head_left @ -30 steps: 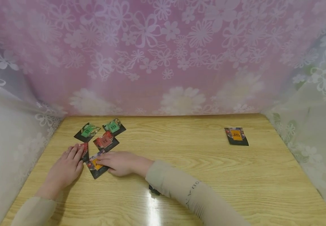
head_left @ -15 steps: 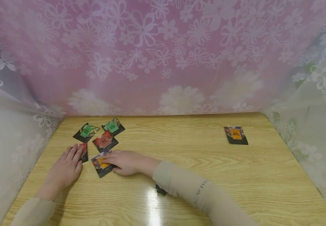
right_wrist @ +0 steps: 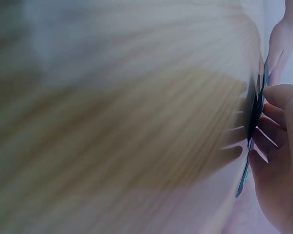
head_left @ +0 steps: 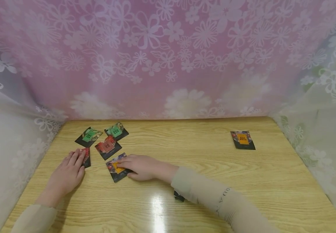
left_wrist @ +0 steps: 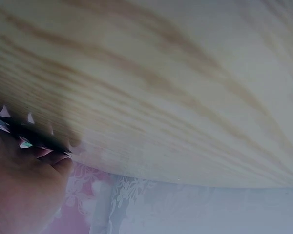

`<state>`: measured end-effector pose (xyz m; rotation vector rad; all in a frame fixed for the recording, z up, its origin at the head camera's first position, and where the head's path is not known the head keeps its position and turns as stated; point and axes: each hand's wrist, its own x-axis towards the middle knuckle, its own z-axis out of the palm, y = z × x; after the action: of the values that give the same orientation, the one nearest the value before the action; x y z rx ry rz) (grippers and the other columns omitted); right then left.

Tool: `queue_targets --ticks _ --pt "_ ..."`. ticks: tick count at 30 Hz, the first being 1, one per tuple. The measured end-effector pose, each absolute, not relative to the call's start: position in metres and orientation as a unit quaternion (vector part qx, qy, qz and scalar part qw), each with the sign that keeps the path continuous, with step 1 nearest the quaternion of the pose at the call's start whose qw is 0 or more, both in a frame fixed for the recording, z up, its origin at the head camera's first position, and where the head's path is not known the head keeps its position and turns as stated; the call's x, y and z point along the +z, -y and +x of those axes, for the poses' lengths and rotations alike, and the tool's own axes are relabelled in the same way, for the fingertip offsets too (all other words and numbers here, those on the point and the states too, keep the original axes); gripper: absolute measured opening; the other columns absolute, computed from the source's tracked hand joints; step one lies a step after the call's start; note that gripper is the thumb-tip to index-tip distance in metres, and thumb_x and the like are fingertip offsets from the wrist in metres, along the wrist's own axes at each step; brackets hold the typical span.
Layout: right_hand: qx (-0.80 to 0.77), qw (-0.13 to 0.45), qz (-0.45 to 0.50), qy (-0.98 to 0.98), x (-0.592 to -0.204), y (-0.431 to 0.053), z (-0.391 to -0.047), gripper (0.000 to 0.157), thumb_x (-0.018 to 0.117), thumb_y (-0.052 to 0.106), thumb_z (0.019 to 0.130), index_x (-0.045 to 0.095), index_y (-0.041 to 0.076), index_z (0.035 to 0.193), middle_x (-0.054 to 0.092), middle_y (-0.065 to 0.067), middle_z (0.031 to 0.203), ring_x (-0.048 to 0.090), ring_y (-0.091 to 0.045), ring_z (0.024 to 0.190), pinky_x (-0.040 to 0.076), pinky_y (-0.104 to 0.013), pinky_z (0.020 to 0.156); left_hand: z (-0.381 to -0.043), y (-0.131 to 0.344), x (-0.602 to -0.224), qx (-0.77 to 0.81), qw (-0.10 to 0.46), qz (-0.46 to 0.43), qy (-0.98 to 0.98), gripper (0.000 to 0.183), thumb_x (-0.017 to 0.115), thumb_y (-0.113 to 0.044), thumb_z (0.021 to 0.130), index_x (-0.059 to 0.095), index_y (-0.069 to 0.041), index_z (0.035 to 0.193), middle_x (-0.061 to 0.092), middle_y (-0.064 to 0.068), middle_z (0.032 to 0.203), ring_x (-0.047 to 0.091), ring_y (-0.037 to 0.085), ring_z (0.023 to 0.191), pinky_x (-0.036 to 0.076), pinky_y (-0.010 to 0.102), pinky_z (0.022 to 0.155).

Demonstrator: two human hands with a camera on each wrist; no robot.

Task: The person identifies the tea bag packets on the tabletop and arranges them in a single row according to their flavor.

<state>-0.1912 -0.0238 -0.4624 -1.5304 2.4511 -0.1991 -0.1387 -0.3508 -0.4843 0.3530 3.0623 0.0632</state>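
My right hand lies palm down with its fingertips on a small black packet with an orange label, pressing it flat to the table. In the right wrist view the fingers of that hand reach the thin edge of the packet. On the left, my left hand rests with extended fingers over a red-labelled packet, most of which it covers. Just beyond, another red-labelled packet lies between the hands, below two green-labelled packets.
Far to the right, another orange-labelled packet lies alone. A dark item pokes out from under my right sleeve. The wood-grain table ends at a pink floral curtain, with pale curtains at both sides.
My right hand has slid rightward, carrying the orange-labelled packet along the table away from my left hand. The left hand has stayed in place. The dark item by my right sleeve has also shifted right.
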Motion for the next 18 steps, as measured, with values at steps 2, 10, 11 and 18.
queue_targets --ticks 2,10,11,18 --pt "-0.07 0.122 -0.524 -0.84 -0.462 0.016 -0.191 0.057 0.051 0.028 0.112 0.038 0.018 0.167 0.034 0.004 0.174 0.033 -0.017 0.162 0.028 -0.029 0.134 -0.138 0.351 -0.484 0.019 0.026 0.114 -0.993 0.06 0.044 -0.023 0.111 0.035 0.01 0.16 0.029 0.039 0.165 0.031 0.06 0.151 0.032 0.07 0.124" --pt "-0.081 0.128 -0.507 -0.849 -0.46 -0.019 -0.193 0.059 0.053 0.026 0.111 0.037 0.016 0.167 0.036 0.0 0.174 0.035 -0.02 0.161 0.03 -0.033 0.134 -0.137 0.35 -0.483 0.019 0.023 0.114 -0.993 0.06 0.045 -0.022 0.111 0.035 0.01 0.16 0.029 0.039 0.165 0.032 0.06 0.15 0.032 0.069 0.124" --pt "-0.082 0.127 -0.504 -0.851 -0.46 -0.023 -0.195 0.059 0.053 0.026 0.111 0.037 0.016 0.167 0.036 0.0 0.174 0.035 -0.02 0.161 0.03 -0.034 0.134 -0.137 0.35 -0.483 0.019 0.022 0.114 -0.993 0.06 0.045 -0.022 0.111 0.035 0.01 0.16 0.029 0.039 0.165 0.032 0.06 0.15 0.032 0.069 0.124" --pt "-0.094 0.114 -0.479 -0.866 -0.464 -0.05 -0.206 0.059 0.055 0.027 0.11 0.039 0.014 0.166 0.039 -0.005 0.172 0.038 -0.025 0.16 0.032 -0.04 0.133 -0.138 0.351 -0.486 0.024 0.013 0.119 -0.992 0.059 0.044 -0.022 0.111 0.036 0.011 0.16 0.03 0.039 0.164 0.033 0.061 0.149 0.032 0.07 0.124"
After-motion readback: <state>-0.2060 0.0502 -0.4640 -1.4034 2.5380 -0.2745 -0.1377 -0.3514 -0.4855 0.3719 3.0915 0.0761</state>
